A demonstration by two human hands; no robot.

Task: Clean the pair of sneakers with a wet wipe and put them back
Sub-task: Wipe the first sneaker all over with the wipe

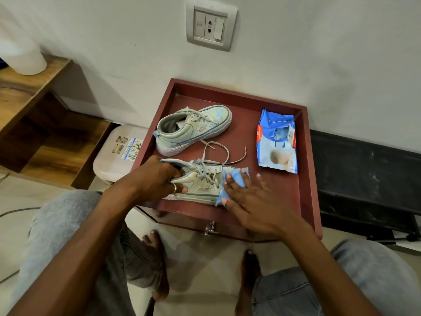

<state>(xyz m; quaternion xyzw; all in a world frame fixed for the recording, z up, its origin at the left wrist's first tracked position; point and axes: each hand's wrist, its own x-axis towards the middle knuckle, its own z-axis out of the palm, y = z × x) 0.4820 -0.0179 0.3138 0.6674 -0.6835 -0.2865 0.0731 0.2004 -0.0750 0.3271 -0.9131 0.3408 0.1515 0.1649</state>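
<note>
Blue wet wipe (232, 175) under flat, spread right hand (248, 201), pressed on near sneaker (200, 182) toe | left hand (157, 179) grips its collar | second sneaker (193, 128), wipe pack (276, 142) on maroon tray (248, 119)

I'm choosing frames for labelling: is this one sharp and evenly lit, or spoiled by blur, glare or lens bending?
Head view: light soft and even, no glare; far sneaker and wipe pack sharp enough; white container at top left blurred; wide lens tilts the wall socket and skews the tray.
</note>
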